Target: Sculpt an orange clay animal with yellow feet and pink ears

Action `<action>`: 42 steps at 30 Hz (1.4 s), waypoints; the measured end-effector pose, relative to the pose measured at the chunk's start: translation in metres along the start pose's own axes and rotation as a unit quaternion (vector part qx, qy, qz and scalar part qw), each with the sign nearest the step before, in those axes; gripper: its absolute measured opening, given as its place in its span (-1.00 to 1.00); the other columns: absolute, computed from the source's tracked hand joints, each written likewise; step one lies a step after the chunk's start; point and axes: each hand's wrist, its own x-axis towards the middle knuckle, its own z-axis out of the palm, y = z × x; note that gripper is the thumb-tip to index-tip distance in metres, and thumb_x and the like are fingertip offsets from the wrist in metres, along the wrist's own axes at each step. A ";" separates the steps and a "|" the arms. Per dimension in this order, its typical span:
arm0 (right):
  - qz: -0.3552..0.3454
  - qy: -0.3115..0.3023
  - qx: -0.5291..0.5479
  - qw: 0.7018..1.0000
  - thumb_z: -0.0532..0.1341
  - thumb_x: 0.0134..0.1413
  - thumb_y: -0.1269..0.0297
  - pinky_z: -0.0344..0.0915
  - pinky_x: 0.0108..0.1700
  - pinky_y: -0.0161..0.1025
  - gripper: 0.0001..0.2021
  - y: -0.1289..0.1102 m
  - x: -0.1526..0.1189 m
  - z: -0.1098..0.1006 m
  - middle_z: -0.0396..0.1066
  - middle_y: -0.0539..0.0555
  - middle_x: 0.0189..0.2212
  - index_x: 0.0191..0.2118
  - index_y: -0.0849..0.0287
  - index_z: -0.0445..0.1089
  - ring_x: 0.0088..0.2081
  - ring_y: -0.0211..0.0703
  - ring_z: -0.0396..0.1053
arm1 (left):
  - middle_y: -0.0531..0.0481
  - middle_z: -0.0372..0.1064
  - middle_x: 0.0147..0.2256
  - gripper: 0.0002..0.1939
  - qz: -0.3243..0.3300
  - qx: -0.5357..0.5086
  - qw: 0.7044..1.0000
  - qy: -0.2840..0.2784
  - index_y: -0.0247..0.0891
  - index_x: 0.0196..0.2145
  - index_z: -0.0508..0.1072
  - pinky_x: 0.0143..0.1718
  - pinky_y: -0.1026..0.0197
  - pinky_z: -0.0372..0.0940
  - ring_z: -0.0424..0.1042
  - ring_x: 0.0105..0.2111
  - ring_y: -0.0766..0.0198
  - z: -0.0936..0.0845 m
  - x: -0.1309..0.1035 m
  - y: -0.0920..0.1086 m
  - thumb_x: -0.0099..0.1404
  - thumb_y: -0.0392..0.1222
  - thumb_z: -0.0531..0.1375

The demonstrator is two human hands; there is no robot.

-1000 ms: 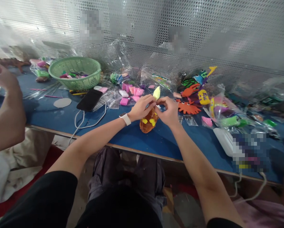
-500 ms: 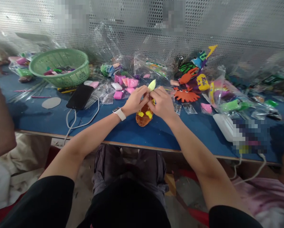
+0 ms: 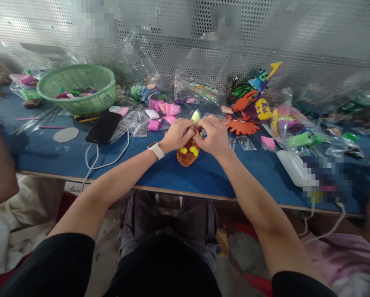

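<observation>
A brown clay figure (image 3: 187,160), scored with crossed lines like a pineapple, lies on the blue table in front of me. Two yellow pieces (image 3: 194,151) sit on its lower part. At its far end a pale green clay leaf (image 3: 195,115) pokes up between my fingers. My left hand (image 3: 179,135) is closed in a pinch at the base of the leaf. From the other side my right hand (image 3: 214,135) pinches at the same spot, its fingertips almost meeting the left ones. Both hands cover the figure's upper part, so the exact contact is hidden.
A green basket (image 3: 110,88) holding clay pieces stands at the back left, with a black phone (image 3: 103,128) and white cable before it. Pink clay packets (image 3: 154,125) lie beyond my hands. An orange clay crab (image 3: 243,126) and a white box (image 3: 291,167) are to the right. People sit on both sides.
The pale green leaf has come down nearer to the figure, and less of it shows above my fingers. My hands keep their pinch at nearly the same place.
</observation>
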 end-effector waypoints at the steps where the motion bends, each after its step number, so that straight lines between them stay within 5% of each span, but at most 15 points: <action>1: -0.012 0.006 -0.006 1.000 0.26 0.46 0.33 0.38 -0.19 0.00 -0.76 0.000 0.000 -0.001 0.42 0.03 -0.40 -0.26 -0.02 0.22 -0.27 0.06 0.40 | 0.08 0.29 -0.49 -0.70 0.001 -0.004 1.000 -0.005 -0.10 -0.41 0.14 -0.22 0.09 0.28 0.29 -0.44 0.20 0.000 0.000 0.000 0.51 -0.27 0.08; 9: -0.051 0.049 -0.001 0.997 0.16 0.53 0.38 0.31 -0.21 -0.05 -0.73 -0.006 0.003 0.000 0.39 -0.01 -0.42 -0.29 -0.01 0.17 -0.32 -0.03 0.33 | 0.09 0.25 -0.51 -0.69 0.091 0.005 0.996 -0.008 -0.09 -0.42 0.11 -0.21 0.08 0.34 0.24 -0.46 0.22 -0.008 0.005 0.003 0.49 -0.28 0.09; 15: 0.143 0.020 0.160 0.977 0.16 0.52 0.10 0.34 -0.20 -0.04 -0.69 -0.018 0.008 0.004 0.31 -0.02 -0.45 -0.34 -0.01 0.19 -0.35 -0.07 0.32 | 0.09 0.16 -0.54 -0.62 0.019 0.000 1.000 0.011 -0.09 -0.48 0.03 -0.32 0.11 0.26 0.24 -0.46 0.22 -0.008 0.009 0.007 0.43 -0.30 0.12; 20: 0.224 0.058 0.242 0.942 0.22 0.49 -0.09 0.15 -0.36 -0.11 -0.57 -0.016 0.009 0.003 0.20 -0.06 -0.53 -0.40 0.00 0.21 -0.48 -0.16 0.14 | 0.12 0.10 -0.55 -0.64 0.007 -0.018 1.000 0.005 -0.09 -0.46 0.01 -0.36 0.15 0.18 0.19 -0.49 0.26 -0.008 0.008 0.011 0.44 -0.29 0.09; 24: 0.189 0.064 0.207 0.958 0.23 0.45 -0.08 0.15 -0.38 -0.11 -0.58 -0.009 0.008 -0.003 0.20 -0.07 -0.56 -0.41 0.00 0.21 -0.50 -0.18 0.13 | 0.11 0.15 -0.54 -0.65 0.036 -0.013 0.999 0.007 -0.07 -0.44 0.04 -0.35 0.13 0.24 0.21 -0.49 0.24 -0.005 0.005 0.013 0.45 -0.33 0.09; 31: 0.111 0.017 0.186 0.976 0.24 0.35 0.21 0.33 -0.26 -0.11 -0.81 -0.008 0.006 0.000 0.42 -0.03 -0.41 -0.33 0.01 0.28 -0.38 -0.14 0.36 | 0.08 0.19 -0.50 -0.67 0.072 0.038 0.996 0.026 -0.06 -0.42 0.08 -0.25 0.09 0.33 0.26 -0.44 0.17 -0.007 0.003 0.000 0.44 -0.33 0.11; 42: 0.136 0.041 0.090 0.986 0.15 0.58 0.05 0.35 -0.17 -0.01 -0.65 0.004 0.007 0.001 0.33 0.01 -0.38 -0.31 -0.04 0.10 -0.30 -0.01 0.37 | 0.12 0.09 -0.53 -0.68 0.071 0.105 0.991 0.051 -0.07 -0.43 0.11 -0.23 0.01 0.25 0.12 -0.48 0.18 -0.005 0.005 -0.011 0.43 -0.30 0.14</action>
